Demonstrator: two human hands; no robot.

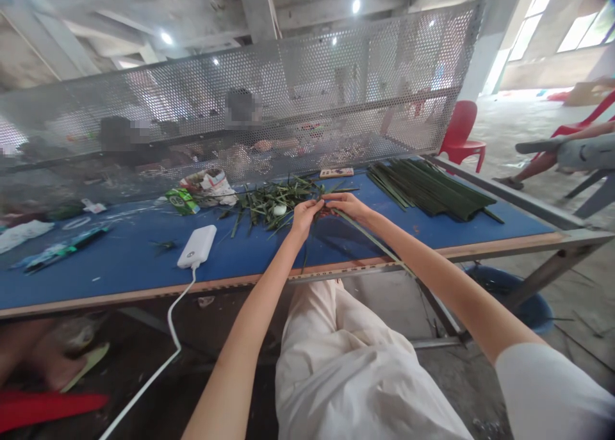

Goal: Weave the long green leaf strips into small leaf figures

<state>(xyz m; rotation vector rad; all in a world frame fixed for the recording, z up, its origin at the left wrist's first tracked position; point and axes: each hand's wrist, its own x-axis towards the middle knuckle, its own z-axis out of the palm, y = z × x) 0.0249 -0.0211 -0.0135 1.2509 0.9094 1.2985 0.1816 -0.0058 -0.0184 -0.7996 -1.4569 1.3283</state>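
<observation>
My left hand (pixel 306 216) and my right hand (pixel 350 204) come together above the blue table, near its front edge. Both have their fingers closed in a pinch on long green leaf strips (pixel 368 235). One strip trails from the fingers toward the lower right and passes by my right forearm. Thin dark ends poke out around my left fingertips; how the strips cross there is too small to make out. Just left of my hands lies a loose heap of cut leaf pieces (pixel 262 203), with a small whitish round thing (pixel 279 209) in it.
A stack of long flat leaves (pixel 432 187) lies at the right. To the left are a white power bank (pixel 198 246) with a cable (pixel 172 325), a green packet (pixel 182 201) and a crumpled bag (pixel 211 187). A perforated metal screen (pixel 312 88) stands behind; people sit beyond it.
</observation>
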